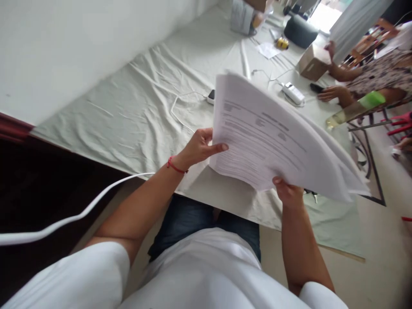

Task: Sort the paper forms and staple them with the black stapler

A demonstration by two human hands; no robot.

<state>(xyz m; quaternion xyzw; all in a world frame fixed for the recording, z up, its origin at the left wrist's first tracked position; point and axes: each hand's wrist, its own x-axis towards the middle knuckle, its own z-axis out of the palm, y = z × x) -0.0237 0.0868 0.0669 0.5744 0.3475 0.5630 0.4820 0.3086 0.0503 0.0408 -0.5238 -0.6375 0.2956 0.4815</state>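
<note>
A stack of printed paper sheets (257, 133) is held up above the cloth-covered table, tilted and sagging toward the right. At its left edge, my left hand (204, 146) grips it with the thumb on the printed face and the fingers behind. My right hand (288, 191) pinches the lower edge, its fingers hidden behind the sheets. On the right the upper corners fan apart into several layers. The print is too small to read. Just behind the stack's left edge lies a small device (210, 97) with a white cable.
The wrinkled pale tablecloth (128, 120) meets a white wall on the left. Beyond the papers are a white power strip (293, 94), a green-capped bottle (355, 110), a cardboard box (314, 62) and a yellow object (282, 43). Another person's hand (336, 94) rests near a dark phone-like object.
</note>
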